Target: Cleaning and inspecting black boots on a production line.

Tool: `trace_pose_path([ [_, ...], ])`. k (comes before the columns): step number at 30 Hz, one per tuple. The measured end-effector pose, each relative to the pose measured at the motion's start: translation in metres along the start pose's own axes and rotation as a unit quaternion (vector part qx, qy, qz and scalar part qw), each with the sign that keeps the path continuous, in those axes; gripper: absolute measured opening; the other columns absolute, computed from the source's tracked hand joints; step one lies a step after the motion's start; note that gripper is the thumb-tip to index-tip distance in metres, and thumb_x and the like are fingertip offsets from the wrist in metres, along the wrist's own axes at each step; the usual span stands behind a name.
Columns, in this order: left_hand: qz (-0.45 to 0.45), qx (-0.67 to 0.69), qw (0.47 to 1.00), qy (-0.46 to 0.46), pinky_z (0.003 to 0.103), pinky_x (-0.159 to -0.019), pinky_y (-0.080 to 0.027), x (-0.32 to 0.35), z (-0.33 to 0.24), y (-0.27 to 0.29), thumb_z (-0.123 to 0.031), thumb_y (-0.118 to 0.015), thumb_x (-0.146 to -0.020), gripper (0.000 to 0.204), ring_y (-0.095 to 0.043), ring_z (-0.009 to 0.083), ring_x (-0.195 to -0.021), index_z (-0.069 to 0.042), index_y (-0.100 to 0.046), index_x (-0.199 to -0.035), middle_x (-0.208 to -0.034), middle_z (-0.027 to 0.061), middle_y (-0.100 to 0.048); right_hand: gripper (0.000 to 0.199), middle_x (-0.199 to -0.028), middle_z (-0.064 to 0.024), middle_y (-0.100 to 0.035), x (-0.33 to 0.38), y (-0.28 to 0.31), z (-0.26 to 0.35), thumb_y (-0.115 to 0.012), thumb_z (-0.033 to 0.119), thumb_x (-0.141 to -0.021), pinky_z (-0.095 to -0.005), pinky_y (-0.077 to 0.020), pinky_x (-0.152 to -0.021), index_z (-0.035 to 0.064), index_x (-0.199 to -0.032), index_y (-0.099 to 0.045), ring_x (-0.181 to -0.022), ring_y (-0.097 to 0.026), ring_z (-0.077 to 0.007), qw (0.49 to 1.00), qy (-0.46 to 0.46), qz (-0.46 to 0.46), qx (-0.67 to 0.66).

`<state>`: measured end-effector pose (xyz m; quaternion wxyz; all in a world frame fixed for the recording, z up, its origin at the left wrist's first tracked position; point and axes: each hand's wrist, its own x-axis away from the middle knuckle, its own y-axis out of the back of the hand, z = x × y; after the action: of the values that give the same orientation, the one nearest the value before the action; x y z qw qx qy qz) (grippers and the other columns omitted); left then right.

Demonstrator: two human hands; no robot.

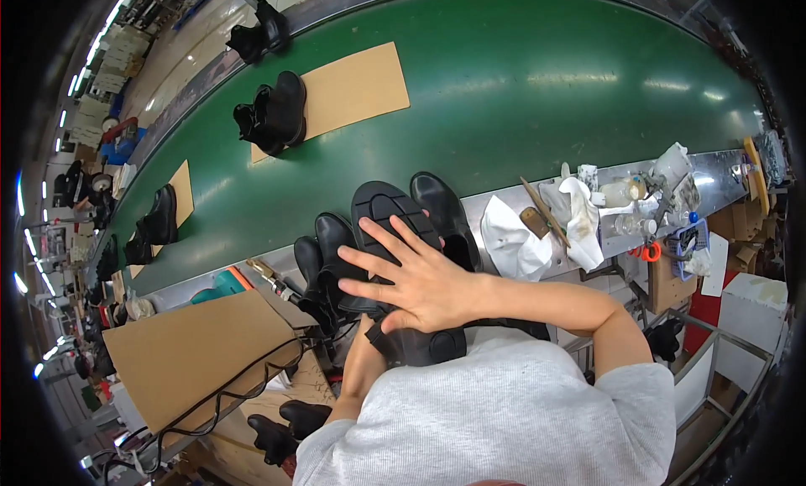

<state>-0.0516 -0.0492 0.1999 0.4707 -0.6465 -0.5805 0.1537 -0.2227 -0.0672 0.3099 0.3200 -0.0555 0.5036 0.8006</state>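
Note:
A black boot [382,202] is turned with its ridged sole up in front of my chest. Spread wide, the fingers of my right hand [420,286] lie across that sole, back of the hand up; whether it presses or hovers cannot be told. My left forearm [356,364] runs up behind the boot. Only fingertips of my left hand [426,214] show at the boot's far right edge, gripping it from beneath. Close by stand more black boots, one [438,202] on the right and a pair [323,251] on the left. Another dark sole [437,346] shows below my right wrist.
A green conveyor belt [504,133] carries boots [281,112] on cardboard sheets [361,87]. On the metal ledge to the right lie white cloths [514,238], a wooden-handled brush [537,222] and bottles [625,192]. A cardboard panel [197,356] and black cable stand at the left.

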Motion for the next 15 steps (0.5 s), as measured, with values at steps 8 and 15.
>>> trace_pose_path([
  [8, -0.042, -0.041, 0.997, -0.057, 0.040, -0.080, -0.049, 0.011, 0.030, 0.024, -0.021, -0.064, -0.079, 0.062, -0.057, 0.0289, -0.097, -0.002, -0.035, -0.130, -0.113, 0.0151, -0.052, 0.055, -0.133, -0.0206, -0.040, -0.015, -0.008, -0.006, -0.042, 0.045, -0.090, -0.0505, -0.0164, -0.108, 0.0085, -0.130, -0.041, -0.131, -0.025, -0.0368, 0.998, -0.049, -0.042, -0.021],
  [15, -0.074, -0.077, 0.990, -0.097, 0.039, -0.077, -0.050, 0.005, 0.029, 0.059, -0.023, -0.059, -0.084, 0.054, -0.059, 0.0276, -0.092, -0.002, -0.037, -0.129, -0.110, 0.0127, -0.055, 0.058, -0.137, -0.0146, -0.036, -0.017, -0.014, -0.050, -0.047, 0.050, -0.084, -0.0656, -0.0095, -0.102, 0.0156, -0.130, -0.042, -0.131, -0.026, -0.0315, 0.998, -0.046, 0.002, -0.047],
])
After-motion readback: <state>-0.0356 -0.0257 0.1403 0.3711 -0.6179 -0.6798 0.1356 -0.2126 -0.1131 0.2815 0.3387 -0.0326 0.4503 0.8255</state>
